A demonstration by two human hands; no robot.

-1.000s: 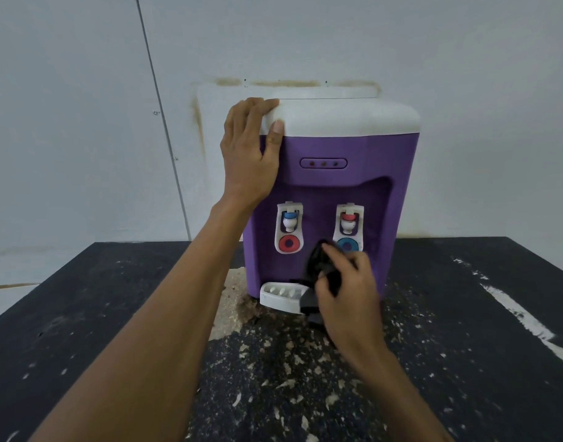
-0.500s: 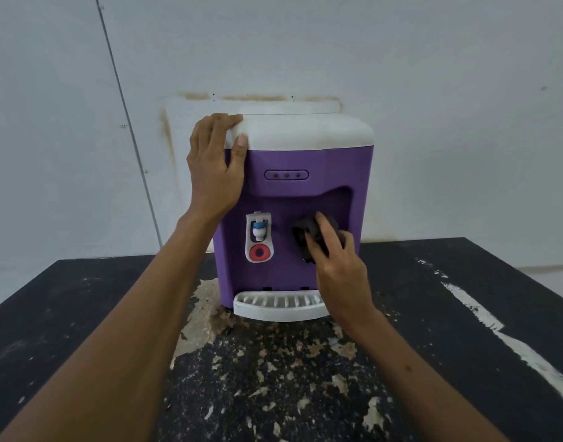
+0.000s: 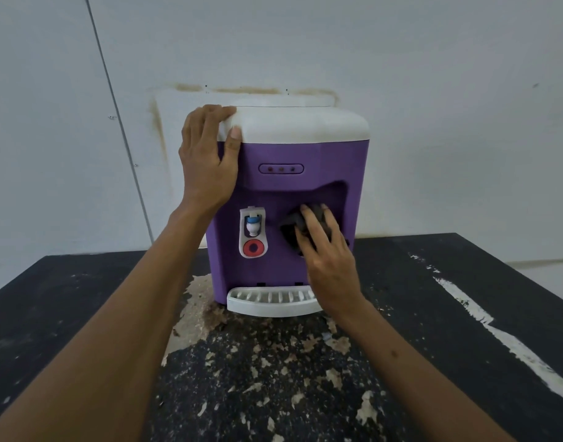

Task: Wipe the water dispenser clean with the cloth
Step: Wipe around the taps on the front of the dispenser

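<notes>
Soft, limp cloth [image 3: 291, 229] is pressed against the lower right front of the water dispenser [image 3: 289, 186] on the table [image 3: 465, 298] by the right hand [image 3: 328, 260], fingers near-straight, thumb possibly tucked under, while the seemingly light, tippable body is gripped at its top corner by the left hand [image 3: 206, 161], fingers curled
</notes>
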